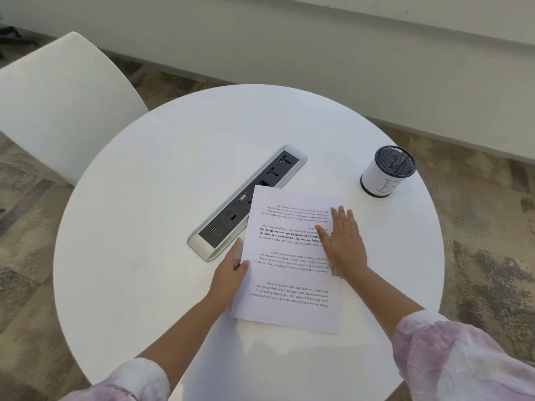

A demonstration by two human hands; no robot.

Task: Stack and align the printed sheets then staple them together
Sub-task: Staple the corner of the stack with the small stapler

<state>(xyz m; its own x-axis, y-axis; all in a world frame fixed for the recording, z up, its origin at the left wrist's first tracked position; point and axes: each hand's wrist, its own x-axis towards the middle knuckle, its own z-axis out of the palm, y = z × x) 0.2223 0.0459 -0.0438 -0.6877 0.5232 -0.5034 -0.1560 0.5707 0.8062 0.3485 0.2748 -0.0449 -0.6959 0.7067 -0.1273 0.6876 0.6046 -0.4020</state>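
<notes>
- My printed sheets (292, 273) lie on the round table (144, 285), their near short edge close to the table's near edge and a little right of its middle.
- Their long axis runs away from me, leaning slightly left, so the print reads upside down from where I sit.
- My left hand (230, 273) pinches the stack's left long edge near its midpoint, thumb on top and fingers beneath or beside it; I cannot tell which.
- My right hand (341, 238) lies flat and spread on the right half, pressing the paper down and gripping nothing.
- Both hands touch the stack, so squaring it means, I judge, pushing the two long edges toward each other.
- The far left corner overlaps the socket strip (246, 201) set into the tabletop.
- A mesh pen cup (386, 170) stands toward the far right edge, well apart.
- I see no stapler.
</notes>
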